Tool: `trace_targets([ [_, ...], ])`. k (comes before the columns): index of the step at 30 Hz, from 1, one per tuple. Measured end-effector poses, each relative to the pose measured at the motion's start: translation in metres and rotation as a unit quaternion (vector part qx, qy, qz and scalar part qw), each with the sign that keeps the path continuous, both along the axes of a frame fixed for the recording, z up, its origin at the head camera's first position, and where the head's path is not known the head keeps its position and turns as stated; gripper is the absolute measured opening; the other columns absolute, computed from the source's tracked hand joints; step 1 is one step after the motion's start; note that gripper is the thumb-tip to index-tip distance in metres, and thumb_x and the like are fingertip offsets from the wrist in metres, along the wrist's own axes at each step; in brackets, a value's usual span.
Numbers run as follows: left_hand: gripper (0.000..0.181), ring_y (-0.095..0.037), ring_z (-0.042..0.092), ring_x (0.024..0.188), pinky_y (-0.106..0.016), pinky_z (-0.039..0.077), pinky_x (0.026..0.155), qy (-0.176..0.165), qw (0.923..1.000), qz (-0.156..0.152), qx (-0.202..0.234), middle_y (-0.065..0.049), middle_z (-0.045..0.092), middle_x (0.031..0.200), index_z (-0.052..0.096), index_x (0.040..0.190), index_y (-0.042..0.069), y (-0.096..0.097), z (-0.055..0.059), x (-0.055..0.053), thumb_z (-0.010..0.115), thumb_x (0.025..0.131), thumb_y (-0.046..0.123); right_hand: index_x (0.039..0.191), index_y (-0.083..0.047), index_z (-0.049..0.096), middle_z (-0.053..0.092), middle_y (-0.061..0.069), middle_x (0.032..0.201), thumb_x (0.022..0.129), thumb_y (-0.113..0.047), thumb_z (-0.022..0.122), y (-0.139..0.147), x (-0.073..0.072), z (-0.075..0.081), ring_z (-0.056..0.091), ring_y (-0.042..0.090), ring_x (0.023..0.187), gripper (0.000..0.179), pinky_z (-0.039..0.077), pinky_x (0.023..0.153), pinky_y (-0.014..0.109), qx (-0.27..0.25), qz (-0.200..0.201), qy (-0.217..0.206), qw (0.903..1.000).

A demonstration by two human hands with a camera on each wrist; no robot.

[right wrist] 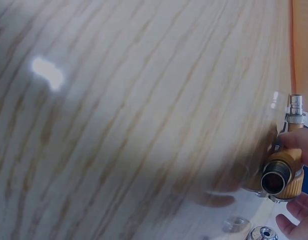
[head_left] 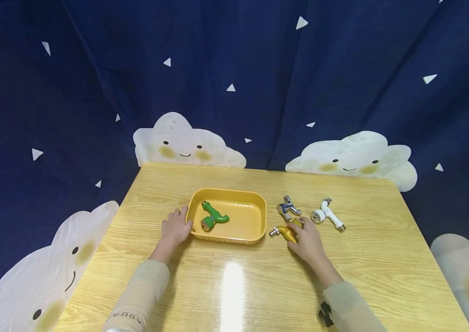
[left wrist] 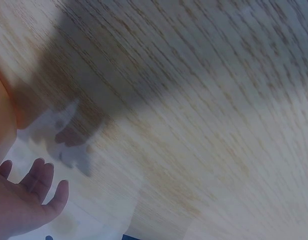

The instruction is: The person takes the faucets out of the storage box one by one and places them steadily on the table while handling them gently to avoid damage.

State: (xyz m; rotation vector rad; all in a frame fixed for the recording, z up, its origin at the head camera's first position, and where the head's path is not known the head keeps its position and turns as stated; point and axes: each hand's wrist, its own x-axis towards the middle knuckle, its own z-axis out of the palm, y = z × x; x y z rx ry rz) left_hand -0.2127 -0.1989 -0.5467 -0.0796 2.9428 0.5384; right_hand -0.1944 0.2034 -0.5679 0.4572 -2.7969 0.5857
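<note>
A yellow tap (head_left: pixel 288 234) with a silver nozzle lies on the table, and my right hand (head_left: pixel 307 240) grips it by the handle end. In the right wrist view the thumb lies across the tap's body (right wrist: pixel 293 156), with fingers near its ribbed handle. My left hand (head_left: pixel 176 226) is at the left rim of a yellow tray (head_left: pixel 243 240), fingers loosely bent; in the left wrist view that hand (left wrist: pixel 23 200) holds nothing. Inside the tray's left half lies a green tap (head_left: pixel 216 216).
Just beyond my right hand are a chrome tap (head_left: pixel 287 208) and, further right, a white tap (head_left: pixel 329 214). All stand on a wooden table (head_left: pixel 284 286). A dark blue curtain (head_left: pixel 259 83) with cloud shapes hangs behind the table.
</note>
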Motion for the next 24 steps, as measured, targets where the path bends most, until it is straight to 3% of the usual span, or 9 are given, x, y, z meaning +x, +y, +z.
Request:
trace_targets([
  [12, 0.057, -0.041, 0.036, 0.121, -0.062, 0.029, 0.093, -0.001, 1.0000, -0.003, 0.001, -0.022, 0.038, 0.134, 0.027, 0.142, 0.010, -0.001, -0.001, 0.000, 0.038, 0.091, 0.033, 0.110, -0.010, 0.064, 0.046, 0.029, 0.119, 0.060, -0.019, 0.079, -0.002, 0.002, 0.002, 0.046, 0.044, 0.105, 0.053, 0.041, 0.083, 0.057, 0.010, -0.007, 0.000, 0.9999],
  [16, 0.057, -0.041, 0.037, 0.120, -0.062, 0.030, 0.092, -0.001, 1.0000, -0.003, 0.000, -0.022, 0.039, 0.134, 0.027, 0.142, 0.010, -0.001, -0.001, 0.000, 0.038, 0.091, 0.034, 0.111, -0.008, 0.063, 0.047, 0.030, 0.120, 0.061, -0.024, 0.079, -0.002, 0.000, 0.003, 0.047, 0.046, 0.107, 0.055, 0.040, 0.085, 0.059, 0.005, -0.005, 0.020, 0.9998],
  [20, 0.057, -0.041, 0.037, 0.120, -0.062, 0.030, 0.092, -0.001, 1.0000, -0.002, -0.002, -0.022, 0.039, 0.133, 0.027, 0.142, 0.010, -0.001, -0.001, 0.000, 0.038, 0.091, 0.033, 0.116, -0.004, 0.059, 0.049, 0.029, 0.118, 0.063, -0.028, 0.079, -0.005, -0.006, 0.009, 0.049, 0.044, 0.105, 0.061, 0.040, 0.086, 0.057, -0.010, -0.003, 0.047, 0.9989],
  [24, 0.057, -0.041, 0.036, 0.120, -0.062, 0.030, 0.092, -0.001, 1.0000, 0.000, 0.001, -0.023, 0.038, 0.134, 0.028, 0.142, 0.010, 0.000, 0.000, 0.000, 0.039, 0.091, 0.033, 0.122, -0.002, 0.054, 0.049, 0.027, 0.120, 0.066, -0.032, 0.077, -0.013, -0.011, 0.020, 0.049, 0.043, 0.106, 0.067, 0.041, 0.086, 0.056, -0.014, -0.003, 0.047, 0.9988],
])
